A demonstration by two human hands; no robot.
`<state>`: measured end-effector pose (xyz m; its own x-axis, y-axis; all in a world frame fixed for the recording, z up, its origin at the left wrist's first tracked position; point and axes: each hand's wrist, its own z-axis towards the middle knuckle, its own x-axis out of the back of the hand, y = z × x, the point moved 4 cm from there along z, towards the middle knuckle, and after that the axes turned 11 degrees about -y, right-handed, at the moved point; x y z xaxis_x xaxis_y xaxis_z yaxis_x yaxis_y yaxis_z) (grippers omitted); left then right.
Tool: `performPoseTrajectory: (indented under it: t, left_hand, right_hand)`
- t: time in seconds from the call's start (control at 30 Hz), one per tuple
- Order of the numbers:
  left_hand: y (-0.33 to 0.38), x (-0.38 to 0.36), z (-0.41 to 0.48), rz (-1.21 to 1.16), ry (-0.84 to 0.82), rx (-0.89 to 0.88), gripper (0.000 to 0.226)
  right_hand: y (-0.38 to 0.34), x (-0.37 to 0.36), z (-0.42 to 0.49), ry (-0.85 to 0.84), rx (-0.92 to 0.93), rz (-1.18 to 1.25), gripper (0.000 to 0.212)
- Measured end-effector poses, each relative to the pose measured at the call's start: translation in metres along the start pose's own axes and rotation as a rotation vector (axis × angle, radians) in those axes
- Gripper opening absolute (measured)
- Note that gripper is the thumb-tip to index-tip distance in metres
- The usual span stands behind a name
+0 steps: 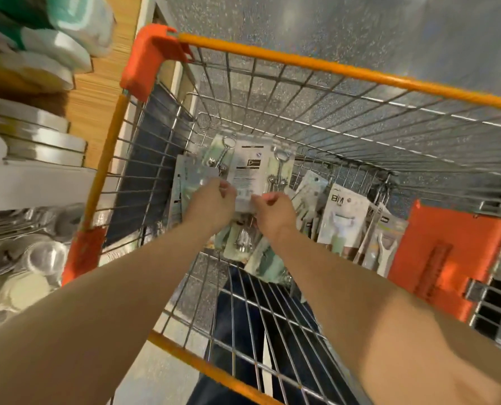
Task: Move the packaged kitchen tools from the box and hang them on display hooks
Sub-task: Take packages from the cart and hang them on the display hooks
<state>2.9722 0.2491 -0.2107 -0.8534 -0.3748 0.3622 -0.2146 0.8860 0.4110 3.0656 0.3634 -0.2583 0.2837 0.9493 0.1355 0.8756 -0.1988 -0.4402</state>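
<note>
The corkscrew pack (248, 171) is held inside the wire cart (299, 61), its long axis running away from the person, ring handle farthest; white printed card, steel corkscrew under clear blister; the right hand (274, 214) has its grip pinched on the near edge; the left hand (211, 204) pinches a second pack (198, 176) just beside it.

One head-worn camera (wide-angle, so edges bend) looks steeply down from close above into the orange-rimmed silver wire cart (302, 64), which fills the frame; white shop shelving (39, 182) edges the left.
</note>
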Motion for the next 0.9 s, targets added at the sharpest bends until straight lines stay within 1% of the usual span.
performPoseTrajectory:
  t: [0.07,0.1,0.17,0.2,0.23,0.27,0.3,0.33,0.37,0.4,0.5,0.57,0.63,0.73,0.8,0.9]
  left_hand:
    - [0.008,0.002,-0.005,-0.073,-0.014,-0.037,0.042]
    - [0.012,0.002,-0.008,-0.16,-0.051,-0.043,0.046]
    - [0.018,0.0,-0.013,-0.406,-0.179,0.003,0.051]
    - [0.017,-0.002,-0.013,-0.482,-0.217,0.033,0.05]
    - [0.016,-0.003,-0.011,-0.495,-0.209,0.052,0.045]
    - [0.013,-0.001,-0.009,-0.446,-0.16,0.059,0.036]
    - [0.008,0.002,-0.008,-0.352,-0.09,0.062,0.026]
    - [0.002,0.005,-0.005,-0.26,-0.017,0.069,0.024]
    - [-0.003,0.007,-0.003,-0.205,0.033,0.074,0.027]
    - [-0.008,0.008,0.0,-0.182,0.052,0.075,0.03]
    - [-0.014,0.007,0.009,-0.167,0.058,0.063,0.033]
    - [-0.019,0.005,0.016,-0.146,0.072,0.052,0.032]
    - [-0.022,0.003,0.021,-0.161,0.107,0.038,0.033]
    - [-0.024,0.0,0.022,-0.183,0.125,0.019,0.034]
    - [-0.025,0.0,0.021,-0.184,0.133,0.003,0.032]
    - [-0.028,0.001,0.022,-0.192,0.14,-0.008,0.03]
  right_hand:
    - [-0.007,0.001,-0.026,0.064,0.157,-0.071,0.01]
    - [-0.009,-0.001,-0.039,0.074,0.243,-0.122,0.008]
    - [-0.008,-0.009,-0.059,0.047,0.388,-0.21,0.007]
    - [-0.007,-0.015,-0.066,0.019,0.442,-0.254,0.007]
    - [-0.005,-0.02,-0.069,-0.013,0.481,-0.297,0.008]
    - [-0.004,-0.023,-0.07,-0.046,0.502,-0.317,0.011]
    - [-0.003,-0.024,-0.07,-0.078,0.496,-0.312,0.015]
    - [-0.004,-0.024,-0.069,-0.105,0.468,-0.283,0.018]
    - [-0.003,-0.021,-0.063,-0.108,0.422,-0.256,0.018]
    - [-0.003,-0.015,-0.055,-0.075,0.37,-0.245,0.017]
    - [-0.003,0.012,-0.013,0.185,0.248,-0.314,0.015]
    - [-0.004,0.024,0.016,0.288,0.169,-0.409,0.014]
    - [-0.006,0.029,0.037,0.274,0.067,-0.478,0.019]
    - [-0.007,0.031,0.051,0.214,-0.066,-0.518,0.045]
    - [-0.006,0.029,0.054,0.209,-0.113,-0.541,0.059]
    - [-0.002,0.026,0.06,0.232,-0.141,-0.514,0.062]
